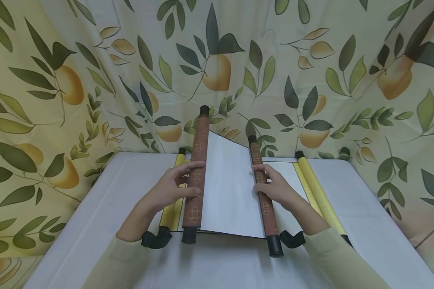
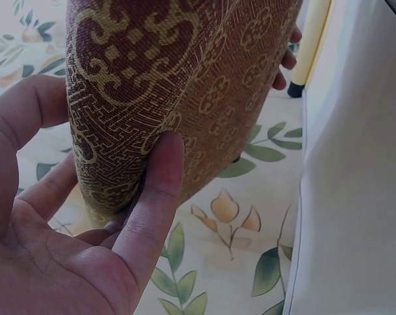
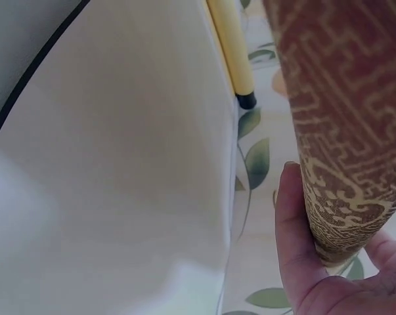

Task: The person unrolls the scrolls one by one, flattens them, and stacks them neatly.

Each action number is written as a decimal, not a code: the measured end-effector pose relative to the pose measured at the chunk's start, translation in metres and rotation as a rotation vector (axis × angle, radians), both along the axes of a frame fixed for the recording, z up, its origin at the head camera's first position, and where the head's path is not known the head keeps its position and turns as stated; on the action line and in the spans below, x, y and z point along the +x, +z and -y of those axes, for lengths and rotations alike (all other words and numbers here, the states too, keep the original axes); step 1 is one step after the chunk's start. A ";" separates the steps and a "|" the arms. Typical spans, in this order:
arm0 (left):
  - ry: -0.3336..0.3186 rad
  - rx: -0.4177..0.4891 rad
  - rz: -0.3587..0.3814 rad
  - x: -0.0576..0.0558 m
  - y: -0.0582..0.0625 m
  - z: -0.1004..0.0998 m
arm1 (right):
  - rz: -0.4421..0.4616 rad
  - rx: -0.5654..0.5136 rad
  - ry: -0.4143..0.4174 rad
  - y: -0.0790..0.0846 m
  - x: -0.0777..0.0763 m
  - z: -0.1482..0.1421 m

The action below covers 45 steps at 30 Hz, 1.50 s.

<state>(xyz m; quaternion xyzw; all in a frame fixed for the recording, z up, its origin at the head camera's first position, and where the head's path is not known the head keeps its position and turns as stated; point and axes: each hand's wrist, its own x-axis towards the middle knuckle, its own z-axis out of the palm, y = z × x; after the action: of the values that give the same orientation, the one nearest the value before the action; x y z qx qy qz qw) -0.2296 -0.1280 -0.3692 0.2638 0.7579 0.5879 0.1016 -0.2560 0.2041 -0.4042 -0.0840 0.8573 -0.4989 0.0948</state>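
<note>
A partly unrolled scroll with reddish-brown, gold-patterned brocade rolls is held up between two hands, its bare white sheet (image 1: 231,188) stretched between the rolls. My left hand (image 1: 171,186) grips the thicker left roll (image 1: 195,200), fingers and thumb around it. The brocade (image 2: 119,79) fills much of the left wrist view, the thumb lying along its side. On the thinner right roll (image 1: 267,210), my right hand (image 1: 276,186) has its fingers and thumb curled; the right wrist view shows them cradling the patterned roll (image 3: 355,131). Black knobs (image 1: 189,236) cap the rolls.
Beneath the raised scroll, another scroll with yellow rolls (image 1: 322,196) lies spread on the white table (image 1: 94,212). Its left yellow roll (image 1: 167,214) is partly behind the left hand. A fruit-and-leaf patterned curtain (image 1: 137,92) hangs around the back and sides.
</note>
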 end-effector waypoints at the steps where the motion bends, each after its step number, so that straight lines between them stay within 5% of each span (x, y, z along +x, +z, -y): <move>1: 0.000 -0.003 -0.001 0.000 0.000 0.000 | 0.000 0.002 0.001 0.000 0.000 0.000; 12: 0.003 -0.015 -0.021 0.010 0.014 -0.002 | 0.009 -0.001 -0.006 -0.002 0.001 -0.003; 19: -0.001 -0.021 -0.026 0.001 0.000 0.001 | -0.001 0.018 -0.003 -0.003 0.001 -0.007; 45: 0.011 -0.028 -0.032 0.001 0.002 0.008 | 0.007 0.024 0.002 -0.005 -0.003 -0.010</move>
<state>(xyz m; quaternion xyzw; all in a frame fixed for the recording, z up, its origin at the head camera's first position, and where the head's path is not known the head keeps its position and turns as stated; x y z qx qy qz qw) -0.2284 -0.1361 -0.3673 0.2676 0.7691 0.5733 0.0900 -0.2587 0.2144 -0.4094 -0.0819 0.8627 -0.4890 0.0993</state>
